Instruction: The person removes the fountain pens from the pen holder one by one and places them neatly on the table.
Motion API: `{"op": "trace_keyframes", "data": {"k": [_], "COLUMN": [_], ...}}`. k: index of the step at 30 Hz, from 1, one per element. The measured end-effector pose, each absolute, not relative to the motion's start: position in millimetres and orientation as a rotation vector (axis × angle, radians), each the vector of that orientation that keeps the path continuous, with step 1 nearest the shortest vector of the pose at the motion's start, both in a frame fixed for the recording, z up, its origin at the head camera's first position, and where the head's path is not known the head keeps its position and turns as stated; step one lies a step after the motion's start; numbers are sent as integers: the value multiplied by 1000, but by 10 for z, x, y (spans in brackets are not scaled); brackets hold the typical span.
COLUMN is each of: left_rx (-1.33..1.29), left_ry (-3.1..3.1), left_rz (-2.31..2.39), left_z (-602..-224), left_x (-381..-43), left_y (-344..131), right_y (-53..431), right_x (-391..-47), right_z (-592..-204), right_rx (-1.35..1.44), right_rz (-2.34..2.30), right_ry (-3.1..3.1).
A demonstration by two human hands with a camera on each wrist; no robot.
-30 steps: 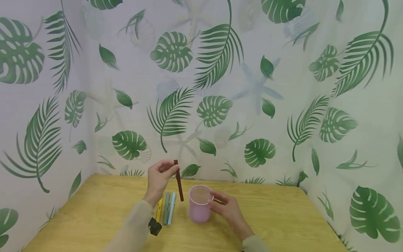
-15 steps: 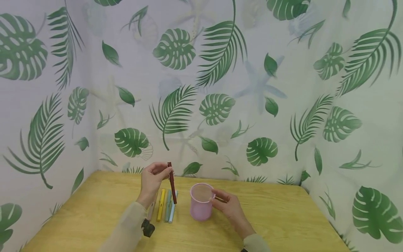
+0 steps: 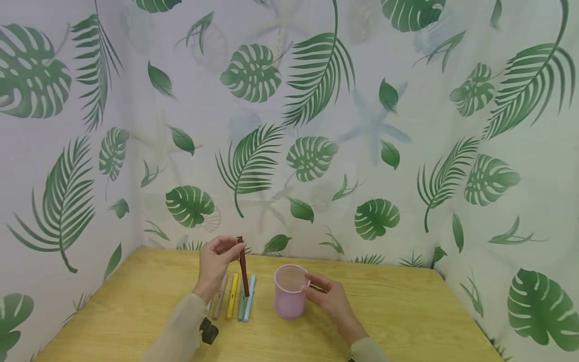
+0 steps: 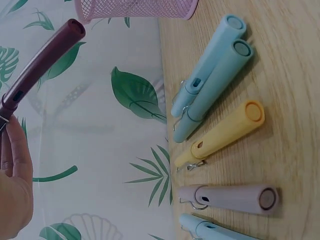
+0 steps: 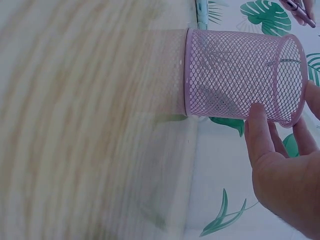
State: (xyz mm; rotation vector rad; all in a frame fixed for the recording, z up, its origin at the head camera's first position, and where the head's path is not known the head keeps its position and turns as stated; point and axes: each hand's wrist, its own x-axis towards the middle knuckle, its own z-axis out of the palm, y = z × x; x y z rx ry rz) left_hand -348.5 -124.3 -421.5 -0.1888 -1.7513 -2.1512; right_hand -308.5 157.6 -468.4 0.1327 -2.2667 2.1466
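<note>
Between thumb and fingers, my left hand (image 3: 214, 264) pinches a dark red pen (image 3: 244, 276) near its upper end. The pen hangs almost upright over the row of pens, left of the pink mesh pen holder (image 3: 289, 303). My right hand (image 3: 332, 301) grips the holder at its right side, by the rim. In the right wrist view, one finger (image 5: 258, 127) lies along the mesh wall. The holder stands upright on the table. In the left wrist view, the dark red pen (image 4: 45, 62) tilts away from the left hand (image 4: 17, 180).
Several pens lie left of the holder: a light blue pen (image 4: 210, 65) against a teal pen (image 4: 215, 90), a yellow pen (image 4: 222, 132), a mauve pen (image 4: 232, 198) and another light blue pen (image 4: 215, 230). A leaf-patterned curtain (image 3: 307, 100) stands behind the wooden table (image 3: 398, 311).
My left hand has moved left with the dark red pen, away from the pen holder and over the lying pens. The right hand has stayed at the holder.
</note>
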Motion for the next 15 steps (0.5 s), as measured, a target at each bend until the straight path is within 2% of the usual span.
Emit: {"op": "trace_keyframes", "data": {"k": [15], "left_rx": [-157], "left_ry": [-1844], "left_rz": [-2155], "left_z": [-4225], "left_x": [-3510], "left_y": [-1369], "right_y": [1587], "right_x": [-3087], "right_z": [-4674], "right_rx": [128], "right_rz": [2140], "right_ry": [-2276]}}
